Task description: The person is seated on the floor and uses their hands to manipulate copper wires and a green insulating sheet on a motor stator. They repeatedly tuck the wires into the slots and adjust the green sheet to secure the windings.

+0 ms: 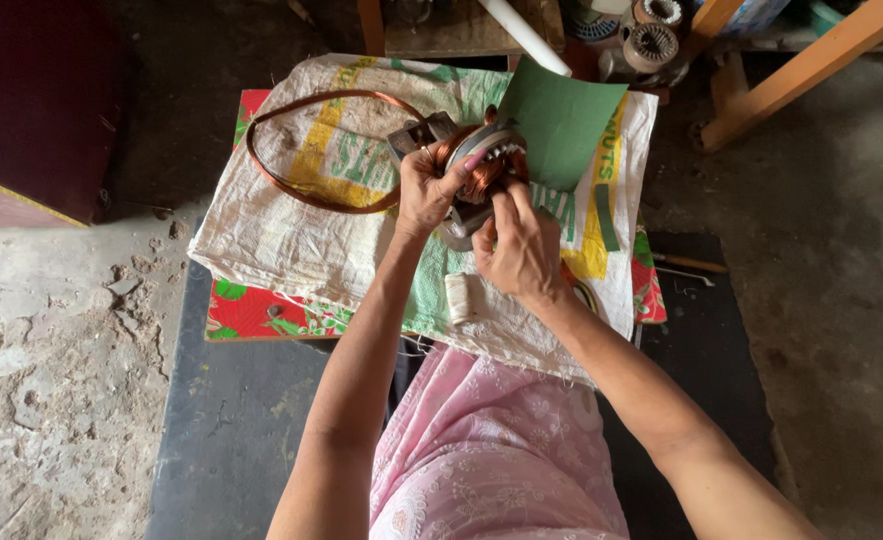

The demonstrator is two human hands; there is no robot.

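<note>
Copper wire loop (291,150) lying on woven sack (261,240). Left hand (424,190) gripping motor stator (481,170) with copper winding, held above the sack. Right hand (516,250) pinching, apparently something small at the winding. Green sheet (561,120) just behind.

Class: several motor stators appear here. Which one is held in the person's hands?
The stator with copper windings at the centre, gripped by both hands above the woven sack; the other stators sit untouched near the top edge.
</note>
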